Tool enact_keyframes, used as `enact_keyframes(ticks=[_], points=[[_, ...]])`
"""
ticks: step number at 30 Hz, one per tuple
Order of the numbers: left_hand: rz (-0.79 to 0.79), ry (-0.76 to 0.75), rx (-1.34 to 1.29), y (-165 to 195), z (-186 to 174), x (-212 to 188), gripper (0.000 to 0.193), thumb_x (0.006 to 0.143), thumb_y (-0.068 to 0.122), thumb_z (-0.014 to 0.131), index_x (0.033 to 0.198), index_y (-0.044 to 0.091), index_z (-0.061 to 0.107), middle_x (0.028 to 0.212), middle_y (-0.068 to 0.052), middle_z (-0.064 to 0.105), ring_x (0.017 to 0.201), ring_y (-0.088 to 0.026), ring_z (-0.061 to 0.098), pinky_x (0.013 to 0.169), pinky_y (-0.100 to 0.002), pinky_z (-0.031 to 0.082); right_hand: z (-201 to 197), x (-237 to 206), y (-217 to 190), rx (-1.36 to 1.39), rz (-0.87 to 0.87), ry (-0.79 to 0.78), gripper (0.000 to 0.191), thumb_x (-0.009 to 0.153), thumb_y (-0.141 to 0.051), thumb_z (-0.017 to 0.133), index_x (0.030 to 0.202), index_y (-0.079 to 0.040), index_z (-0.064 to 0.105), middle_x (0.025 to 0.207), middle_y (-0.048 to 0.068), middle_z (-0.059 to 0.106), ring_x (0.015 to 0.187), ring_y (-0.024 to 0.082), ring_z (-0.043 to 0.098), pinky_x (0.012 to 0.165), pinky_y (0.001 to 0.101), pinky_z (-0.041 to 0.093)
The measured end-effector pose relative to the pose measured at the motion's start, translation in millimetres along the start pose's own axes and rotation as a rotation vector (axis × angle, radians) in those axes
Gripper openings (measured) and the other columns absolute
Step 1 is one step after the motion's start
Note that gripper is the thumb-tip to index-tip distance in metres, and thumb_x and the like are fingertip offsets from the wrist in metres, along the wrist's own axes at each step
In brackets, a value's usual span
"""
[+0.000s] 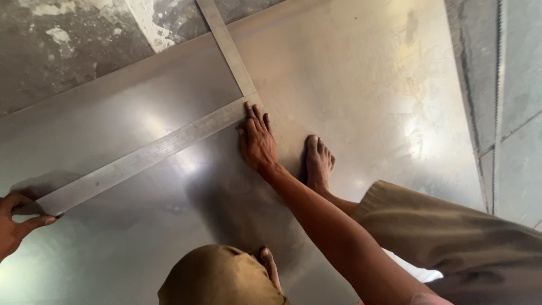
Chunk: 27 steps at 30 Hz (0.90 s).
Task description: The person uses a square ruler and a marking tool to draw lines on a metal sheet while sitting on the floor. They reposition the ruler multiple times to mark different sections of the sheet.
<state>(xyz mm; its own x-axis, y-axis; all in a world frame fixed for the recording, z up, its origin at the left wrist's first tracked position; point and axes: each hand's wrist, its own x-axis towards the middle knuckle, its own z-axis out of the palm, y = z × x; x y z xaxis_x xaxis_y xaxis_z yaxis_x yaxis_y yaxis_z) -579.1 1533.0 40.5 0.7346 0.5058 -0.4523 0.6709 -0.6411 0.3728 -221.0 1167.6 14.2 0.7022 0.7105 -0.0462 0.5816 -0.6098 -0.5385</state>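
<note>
1. Pressed right hand (257,141) flat, fingers spread, on the corner of a large metal square (169,141).
2. Pinched the far end of the square's long arm with left hand (17,223), thumb and fingers closed on it.
3. Lay flat on a shiny steel sheet (367,85) over the concrete floor (68,45).
4. Stood barefoot, one foot (319,164) just beside the right hand.
</note>
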Motion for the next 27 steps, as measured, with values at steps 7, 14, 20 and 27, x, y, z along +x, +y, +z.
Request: enact_keyframes(ticks=[7,14,20,27], points=[[-0.126,-0.116,0.031,-8,19,18,0.063,0.069,0.037,0.091,0.113,-0.003,0.071,0.103,-0.023,0.076,0.100,-0.033,0.073,0.098,-0.048,0.058,8,4,6,-0.002,-0.043,0.143,0.010,0.102,-0.009,0.056,0.109,-0.005,0.062,0.162,0.016,0.044,0.155,0.034,0.036,0.130,0.0547,0.023],[-0.142,-0.156,0.046,-24,36,19,0.055,0.070,0.034,0.090,0.110,0.001,0.072,0.103,-0.020,0.075,0.100,-0.034,0.072,0.096,-0.048,0.058,12,6,9,-0.036,-0.017,0.164,0.008,0.104,-0.008,0.057,0.109,-0.004,0.061,0.160,0.014,0.047,0.154,0.033,0.039,0.131,0.0544,0.026],[-0.127,-0.150,0.038,-27,38,19,0.049,0.071,0.032,0.090,0.106,0.003,0.073,0.104,-0.018,0.075,0.100,-0.034,0.071,0.094,-0.047,0.057,7,8,3,-0.033,-0.016,0.176,0.008,0.103,-0.007,0.057,0.109,-0.003,0.061,0.157,0.016,0.050,0.152,0.034,0.041,0.130,0.0545,0.027],[-0.068,-0.075,0.057,-17,19,19,0.042,0.072,0.030,0.089,0.103,0.006,0.074,0.104,-0.016,0.074,0.101,-0.034,0.069,0.091,-0.047,0.057,26,-1,29,-0.019,-0.149,0.240,0.016,0.103,-0.005,0.055,0.117,-0.002,0.060,0.158,0.020,0.047,0.151,0.039,0.042,0.130,0.0550,0.027]])
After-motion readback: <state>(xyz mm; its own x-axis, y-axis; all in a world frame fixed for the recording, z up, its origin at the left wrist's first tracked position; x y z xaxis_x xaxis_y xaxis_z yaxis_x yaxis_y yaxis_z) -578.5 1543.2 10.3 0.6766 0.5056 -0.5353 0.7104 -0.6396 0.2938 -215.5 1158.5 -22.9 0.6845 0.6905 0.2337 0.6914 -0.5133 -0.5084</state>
